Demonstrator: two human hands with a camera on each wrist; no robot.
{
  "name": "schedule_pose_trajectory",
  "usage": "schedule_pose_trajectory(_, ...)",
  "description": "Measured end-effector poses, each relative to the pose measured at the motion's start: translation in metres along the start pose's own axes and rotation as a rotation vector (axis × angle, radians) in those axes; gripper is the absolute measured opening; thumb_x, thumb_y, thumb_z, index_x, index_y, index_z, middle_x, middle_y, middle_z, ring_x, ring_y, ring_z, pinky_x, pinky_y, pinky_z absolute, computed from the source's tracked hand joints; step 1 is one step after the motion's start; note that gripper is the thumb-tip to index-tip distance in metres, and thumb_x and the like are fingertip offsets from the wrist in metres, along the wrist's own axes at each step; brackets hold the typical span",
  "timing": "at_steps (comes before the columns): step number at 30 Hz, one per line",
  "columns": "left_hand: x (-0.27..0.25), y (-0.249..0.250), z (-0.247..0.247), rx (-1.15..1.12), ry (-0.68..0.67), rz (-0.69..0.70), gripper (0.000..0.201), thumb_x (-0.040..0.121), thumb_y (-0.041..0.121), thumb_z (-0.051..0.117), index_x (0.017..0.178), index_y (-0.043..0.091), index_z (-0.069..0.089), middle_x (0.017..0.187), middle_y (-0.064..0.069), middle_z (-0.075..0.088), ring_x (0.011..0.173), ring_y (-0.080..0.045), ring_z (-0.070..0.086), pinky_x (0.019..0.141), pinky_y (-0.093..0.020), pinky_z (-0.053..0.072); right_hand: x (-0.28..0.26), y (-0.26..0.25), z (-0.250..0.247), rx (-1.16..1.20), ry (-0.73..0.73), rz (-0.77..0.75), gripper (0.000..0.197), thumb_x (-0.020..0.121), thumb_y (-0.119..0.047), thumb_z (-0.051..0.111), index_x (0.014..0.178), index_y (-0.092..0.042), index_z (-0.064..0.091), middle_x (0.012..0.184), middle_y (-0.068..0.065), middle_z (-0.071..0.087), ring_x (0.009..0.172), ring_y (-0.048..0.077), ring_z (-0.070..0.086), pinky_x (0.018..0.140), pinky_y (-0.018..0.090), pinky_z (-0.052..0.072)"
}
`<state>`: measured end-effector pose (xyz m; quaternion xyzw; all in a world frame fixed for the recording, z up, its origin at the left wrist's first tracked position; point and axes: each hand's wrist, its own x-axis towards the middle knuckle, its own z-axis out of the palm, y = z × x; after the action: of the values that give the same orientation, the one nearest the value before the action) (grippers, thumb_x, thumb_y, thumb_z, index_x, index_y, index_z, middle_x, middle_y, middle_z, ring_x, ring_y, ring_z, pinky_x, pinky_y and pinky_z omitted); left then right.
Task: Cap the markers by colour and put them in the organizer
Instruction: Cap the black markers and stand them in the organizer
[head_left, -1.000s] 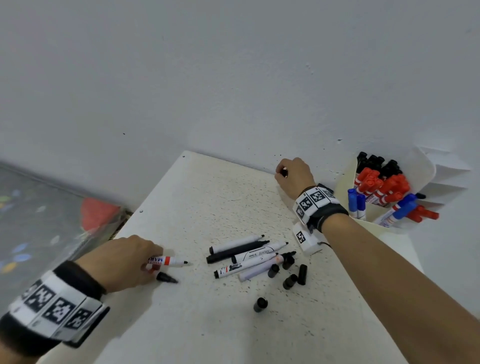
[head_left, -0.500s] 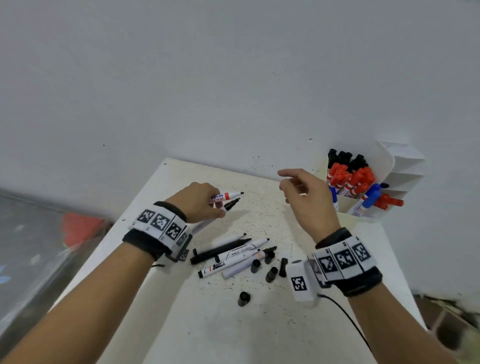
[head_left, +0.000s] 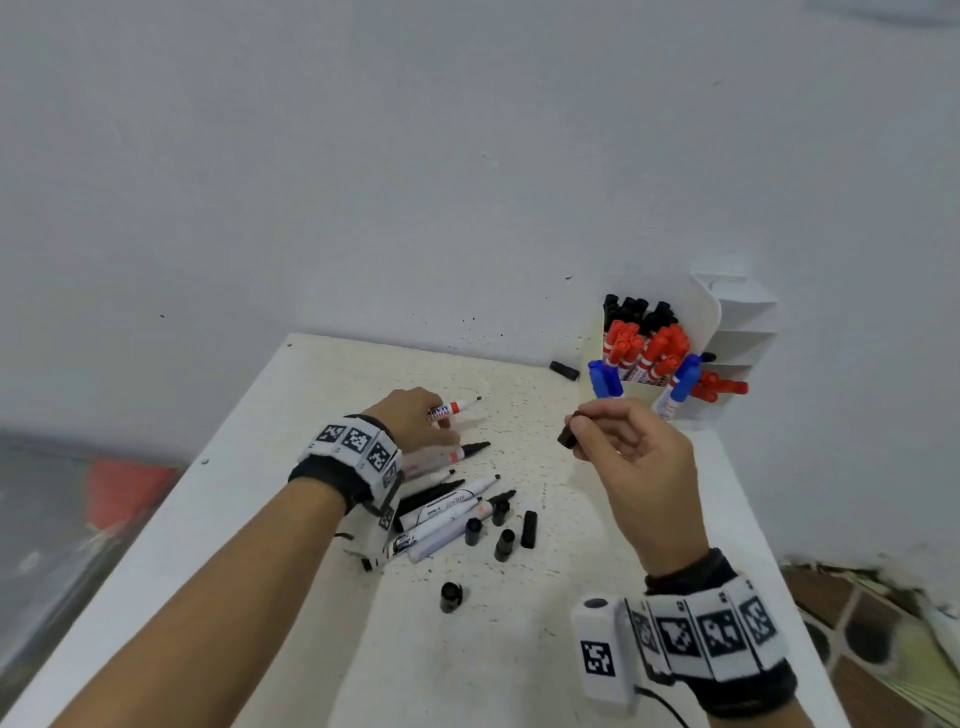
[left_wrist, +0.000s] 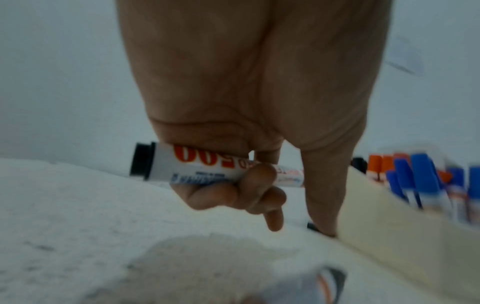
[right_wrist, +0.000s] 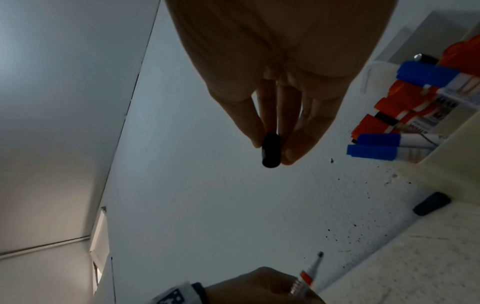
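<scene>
My left hand (head_left: 434, 422) grips an uncapped white marker with a red band (head_left: 453, 408), tip pointing right; in the left wrist view its fingers (left_wrist: 249, 185) curl round the barrel (left_wrist: 166, 164). A second, black-tipped marker (head_left: 462, 452) lies just below that hand. My right hand (head_left: 574, 431) pinches a black cap (head_left: 566, 437) in the air, right of the left hand; the right wrist view shows the cap (right_wrist: 270, 152) between thumb and fingertips. The white organizer (head_left: 706, 312) at the back right holds black, red and blue capped markers.
Several uncapped markers (head_left: 441, 514) lie in a pile mid-table with loose black caps (head_left: 503, 543) beside them, and one cap (head_left: 451, 596) nearer me. Another black cap (head_left: 563, 370) lies by the wall, left of the organizer. The table edge (head_left: 769, 525) drops off on the right.
My left hand carried its markers from the left edge to mid-table and lowered. My right hand left the back wall and came nearer, now pinching a black cap.
</scene>
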<state>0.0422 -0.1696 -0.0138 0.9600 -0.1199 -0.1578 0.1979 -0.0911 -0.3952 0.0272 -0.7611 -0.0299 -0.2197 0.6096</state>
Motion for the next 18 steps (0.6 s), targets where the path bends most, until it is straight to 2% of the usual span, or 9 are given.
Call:
schedule_pose_trajectory(2,-0.016,0.005,-0.013,-0.084,0.088,0.046,0.030,0.092,0.048,0.061,0.095,0.018,0.062,0.076,0.003,0.057,0.063,-0.011,0.049,0.058,-0.026,0.036,0.002,-0.004,0.001,0.042,0.020,0.004,0.010,0.087,-0.007,0.068,0.096,-0.011,0.068,0.086,0.006,0.073,0.083,0.025,0.070,0.080,0.048,0.059)
schedule_pose_trajectory(5,-0.051,0.021,-0.021,-0.250,0.167,0.155,0.035,0.098,0.047,0.048,0.098,0.013,0.058,0.076,0.000,0.058,0.063,-0.014,0.049,0.061,-0.030,0.040,0.004,-0.015,0.005,0.126,0.047,-0.013,0.011,0.087,-0.006,0.068,0.097,-0.009,0.066,0.086,0.006,0.073,0.085,0.027,0.071,0.081,0.049,0.058)
schedule_pose_trajectory(7,-0.079,0.033,-0.019,-0.355,0.170,0.239,0.033,0.102,0.044,0.040,0.104,0.018,0.059,0.076,0.004,0.060,0.064,-0.013,0.050,0.064,-0.032,0.043,0.004,-0.024,0.009,0.176,0.063,-0.035,0.009,0.087,-0.004,0.068,0.095,-0.008,0.065,0.085,0.007,0.073,0.084,0.026,0.071,0.081,0.047,0.059)
schedule_pose_trajectory(9,-0.104,0.042,-0.016,-0.407,0.197,0.325,0.032,0.103,0.042,0.035,0.108,0.024,0.061,0.072,0.009,0.059,0.061,-0.006,0.049,0.063,-0.028,0.043,0.002,-0.033,0.012,0.211,0.073,-0.061,0.007,0.088,-0.003,0.067,0.093,-0.007,0.064,0.085,0.009,0.073,0.083,0.026,0.072,0.080,0.045,0.059)
schedule_pose_trajectory(11,-0.125,0.048,-0.014,-0.419,0.227,0.412,0.030,0.103,0.041,0.035,0.107,0.025,0.061,0.070,0.008,0.058,0.058,-0.005,0.047,0.058,-0.021,0.040,0.000,-0.041,0.014,0.253,0.084,-0.079,0.007,0.088,-0.002,0.067,0.093,-0.005,0.064,0.087,0.010,0.074,0.083,0.026,0.072,0.080,0.043,0.059)
schedule_pose_trajectory(14,-0.144,0.054,-0.010,-0.441,0.259,0.482,0.023,0.103,0.039,0.039,0.103,0.027,0.058,0.064,0.010,0.052,0.055,-0.008,0.043,0.056,-0.021,0.036,-0.005,-0.050,0.015,0.287,0.079,-0.103,0.008,0.087,-0.001,0.066,0.094,-0.005,0.064,0.089,0.010,0.074,0.083,0.025,0.072,0.079,0.040,0.059)
schedule_pose_trajectory(18,-0.153,0.055,-0.004,-0.467,0.306,0.504,0.019,0.103,0.037,0.044,0.106,0.027,0.060,0.063,0.009,0.046,0.055,-0.007,0.039,0.054,-0.022,0.032,-0.011,-0.056,0.017,0.291,0.058,-0.122,0.010,0.087,-0.001,0.065,0.093,-0.009,0.064,0.089,0.010,0.074,0.083,0.026,0.072,0.078,0.039,0.059)
